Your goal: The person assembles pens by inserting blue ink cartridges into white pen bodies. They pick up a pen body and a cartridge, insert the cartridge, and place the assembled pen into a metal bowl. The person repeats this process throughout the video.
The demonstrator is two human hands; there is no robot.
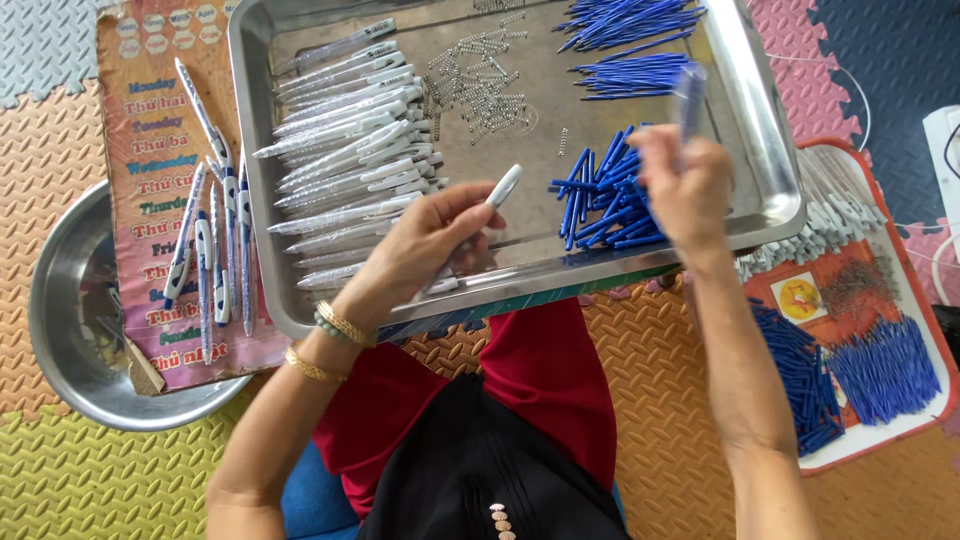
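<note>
Left hand (pixel 420 245): over the near edge of the steel tray (pixel 770 150), fingers curled and pinching a white pen barrel (pixel 503 186) near its lower end; the barrel tilts up to the right, its rounded tip free.
Right hand (pixel 685 185): raised above the tray's right half, fingers drawn together around a translucent bluish pen part (pixel 692 95) that stands upright; motion blur here, so the exact grip appears to be a pinch but cannot be confirmed.
White barrels (pixel 350 140): stacked in a loose row on the tray's left half, just beside the left hand.
Springs (pixel 480 80): small metal pile at the tray's far middle.
Blue refills (pixel 605 205): heap on the tray directly under the right hand; two more bundles (pixel 630 45) at the far right corner.
Finished pens (pixel 215 240): white with blue grips, lying on a printed card (pixel 150 150) left of the tray.
Steel bowl (pixel 70 340): near left, partly under the card.
Red-rimmed tray (pixel 915 290): right of the person, holding further blue refills and white parts.
Floor: coloured foam mats (pixel 90 470).
</note>
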